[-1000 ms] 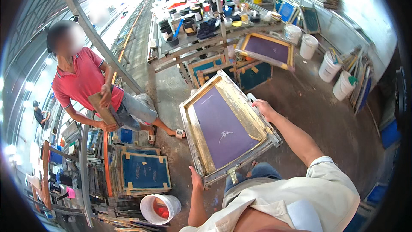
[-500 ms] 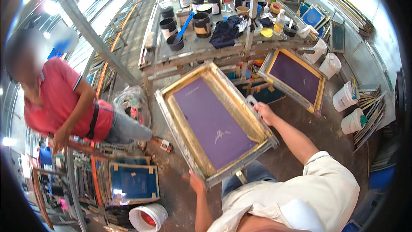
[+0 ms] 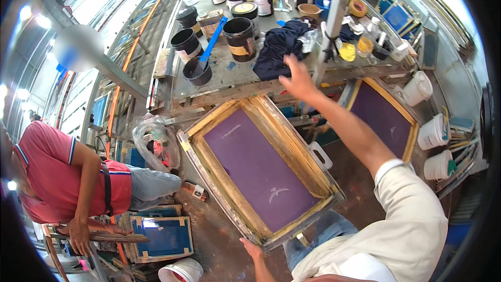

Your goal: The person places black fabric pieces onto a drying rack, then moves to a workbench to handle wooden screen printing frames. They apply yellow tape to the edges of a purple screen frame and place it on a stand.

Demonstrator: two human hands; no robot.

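A wooden screen printing frame (image 3: 260,164) with purple mesh and a small pale design is tilted in front of me. My left hand (image 3: 252,249) grips its lower left corner; most of those fingers are hidden behind the wood. On the frame's right side is a white handle (image 3: 320,155), with no hand on it. My right hand (image 3: 300,79) is stretched over the table's front edge, fingers apart and holding nothing. Just beyond it lies a crumpled dark navy cloth (image 3: 274,51); whether fingers touch it I cannot tell.
Black ink tubs (image 3: 239,39) and a tub with a blue spatula (image 3: 198,71) stand on the table. A metal post (image 3: 332,26) rises at its edge. Another purple screen (image 3: 383,117) leans at right near white buckets (image 3: 433,131). A co-worker in red (image 3: 78,177) holds a wooden strip at left.
My right hand has let go of the frame's handle and moved up and left toward the navy cloth. My left hand keeps the frame. The co-worker's arm has moved lower.
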